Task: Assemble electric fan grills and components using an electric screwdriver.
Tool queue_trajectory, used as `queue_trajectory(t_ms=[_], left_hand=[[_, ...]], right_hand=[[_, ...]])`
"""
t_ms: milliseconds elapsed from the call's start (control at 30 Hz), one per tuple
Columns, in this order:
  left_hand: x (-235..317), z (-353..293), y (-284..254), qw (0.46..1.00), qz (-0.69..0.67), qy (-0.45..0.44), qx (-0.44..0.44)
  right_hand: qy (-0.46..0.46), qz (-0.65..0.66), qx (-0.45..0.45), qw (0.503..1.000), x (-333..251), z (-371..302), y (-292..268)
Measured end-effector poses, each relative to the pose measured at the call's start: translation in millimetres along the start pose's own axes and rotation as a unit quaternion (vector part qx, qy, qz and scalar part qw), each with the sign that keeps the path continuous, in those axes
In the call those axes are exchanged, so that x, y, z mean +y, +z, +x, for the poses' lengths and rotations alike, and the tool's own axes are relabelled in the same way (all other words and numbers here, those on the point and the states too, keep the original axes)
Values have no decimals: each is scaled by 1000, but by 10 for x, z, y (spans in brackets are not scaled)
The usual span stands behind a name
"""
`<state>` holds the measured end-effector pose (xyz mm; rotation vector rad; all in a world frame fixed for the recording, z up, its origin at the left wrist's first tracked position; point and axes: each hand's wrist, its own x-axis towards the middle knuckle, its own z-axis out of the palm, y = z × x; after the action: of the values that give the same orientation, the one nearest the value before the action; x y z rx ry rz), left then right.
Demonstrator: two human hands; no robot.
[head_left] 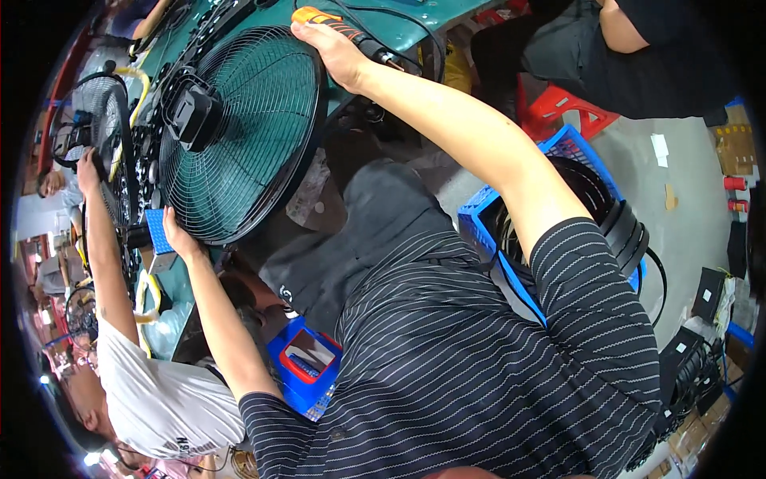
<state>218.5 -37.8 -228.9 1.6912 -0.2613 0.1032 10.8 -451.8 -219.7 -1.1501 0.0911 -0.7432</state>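
Note:
A large round black fan head [259,120] with a wire guard stands tilted at the edge of the green table, its motor housing [194,114] at the middle of the guard. My left hand [183,238] grips the near lower part of its rim. At the far right part of the rim is my right hand [333,54], fingers closed along it; the underside of that grip is hidden. Just beyond this hand lies an orange and black power screwdriver [359,35]. Close to my left fingers sits a small blue slatted piece [159,231].
To my left a co-worker in a white shirt [167,391] reaches toward another fan [80,128]. A blue crate [479,214] with black rings stands on the floor at my right, near a red stool [570,112]. A blue bin [299,391] is by my left side.

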Motion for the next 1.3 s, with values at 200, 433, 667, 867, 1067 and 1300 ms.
queue_trajectory(t_ms=[200,433,667,867,1067,1300], left_hand=[[119,-102,62,1000,6,10,4],[9,68,-32,1000,-4,1,-18],[-94,236,-126,996,-41,-31,-74],[90,153,-17,982,-111,-118,-101],[89,50,-53,985,-114,-102,-76],[17,-197,165,998,-38,-35,46]], right_hand=[[12,-3,-4,1000,-127,-95,16],[3,1,-15,1000,14,67,23],[15,-49,48,998,-134,-58,93],[58,-66,91,992,-390,-224,140],[107,-56,64,991,-281,-189,102],[71,-78,67,992,-80,-220,70]])
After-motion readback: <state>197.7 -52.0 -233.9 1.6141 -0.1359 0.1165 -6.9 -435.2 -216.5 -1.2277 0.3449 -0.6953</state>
